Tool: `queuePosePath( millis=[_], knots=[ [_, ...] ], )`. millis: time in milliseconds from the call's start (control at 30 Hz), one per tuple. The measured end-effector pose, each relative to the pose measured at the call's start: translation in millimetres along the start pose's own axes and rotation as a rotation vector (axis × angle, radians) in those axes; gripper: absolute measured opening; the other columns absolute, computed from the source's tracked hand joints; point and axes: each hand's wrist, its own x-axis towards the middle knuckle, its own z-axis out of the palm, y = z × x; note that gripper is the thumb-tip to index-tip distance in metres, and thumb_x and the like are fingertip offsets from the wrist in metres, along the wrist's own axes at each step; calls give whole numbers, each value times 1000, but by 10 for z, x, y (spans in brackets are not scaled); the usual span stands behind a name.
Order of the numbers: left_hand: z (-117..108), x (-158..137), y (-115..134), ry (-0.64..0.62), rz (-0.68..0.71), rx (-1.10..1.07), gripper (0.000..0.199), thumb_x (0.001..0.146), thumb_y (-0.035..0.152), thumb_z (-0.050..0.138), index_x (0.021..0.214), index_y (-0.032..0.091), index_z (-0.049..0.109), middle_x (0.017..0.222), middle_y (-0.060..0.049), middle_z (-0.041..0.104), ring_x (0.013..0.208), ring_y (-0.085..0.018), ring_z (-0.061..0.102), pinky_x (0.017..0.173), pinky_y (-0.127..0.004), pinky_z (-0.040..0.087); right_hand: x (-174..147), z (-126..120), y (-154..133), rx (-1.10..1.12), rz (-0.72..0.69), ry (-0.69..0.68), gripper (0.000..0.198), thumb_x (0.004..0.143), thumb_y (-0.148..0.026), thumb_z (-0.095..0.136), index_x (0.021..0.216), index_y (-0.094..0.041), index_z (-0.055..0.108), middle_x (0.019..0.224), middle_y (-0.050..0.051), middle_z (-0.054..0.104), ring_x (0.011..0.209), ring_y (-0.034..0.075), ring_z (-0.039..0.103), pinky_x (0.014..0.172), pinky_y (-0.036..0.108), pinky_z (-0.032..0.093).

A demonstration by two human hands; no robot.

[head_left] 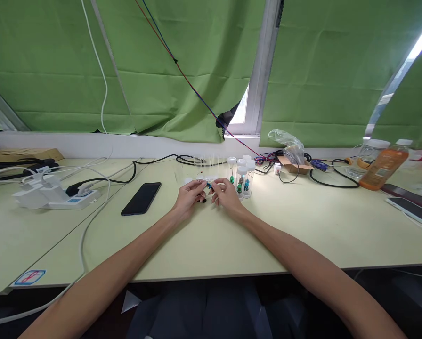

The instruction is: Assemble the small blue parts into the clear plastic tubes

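Observation:
Close together over the middle of the table, my left hand [190, 194] and my right hand [227, 192] pinch a small shiny blue piece [209, 186] between their fingertips. Its exact kind is too small to make out. A small black round thing [204, 200] shows just below the left fingers; I cannot tell whether it is held or lies on the table. Right beside my right hand stand several clear tubes with white caps [241, 170], with shiny green and blue pieces inside. Behind the hands is a clear plastic container [200, 165], partly hidden by them.
A black phone [141, 198] lies left of my hands. Further left are a white power strip [73, 199] and loose cables. To the right are an open cardboard box [296, 165], a tilted orange bottle [384, 165], a clear jar [364, 157] and a white-edged phone [414, 211].

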Motion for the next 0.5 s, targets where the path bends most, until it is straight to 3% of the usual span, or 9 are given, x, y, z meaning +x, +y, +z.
queuePosePath(
  millis=[133, 333, 500],
  knots=[
    [-8, 5, -7, -19, 18, 13, 39, 57, 41, 87, 82, 16, 70, 73, -1, 61, 54, -9, 50, 51, -27, 34, 1, 1, 9, 8, 33, -22, 32, 88, -52, 53, 91, -20, 51, 67, -2, 63, 43, 10, 58, 36, 19, 41],
    [-14, 7, 1, -10, 18, 13, 38, 58, 42, 86, 81, 16, 70, 69, -1, 59, 55, -10, 50, 51, -26, 34, -11, 1, 32, -3, -45, -15, 41, 75, -48, 71, 98, -20, 51, 95, 3, 63, 51, 9, 63, 37, 19, 44],
    [-12, 5, -3, -23, 18, 7, 37, 58, 41, 86, 82, 17, 71, 69, -1, 60, 54, -10, 50, 51, -26, 34, -21, 7, 3, 1, -33, -23, 37, 77, -47, 69, 96, -21, 49, 78, -2, 62, 48, 10, 62, 37, 18, 42]
  ],
)
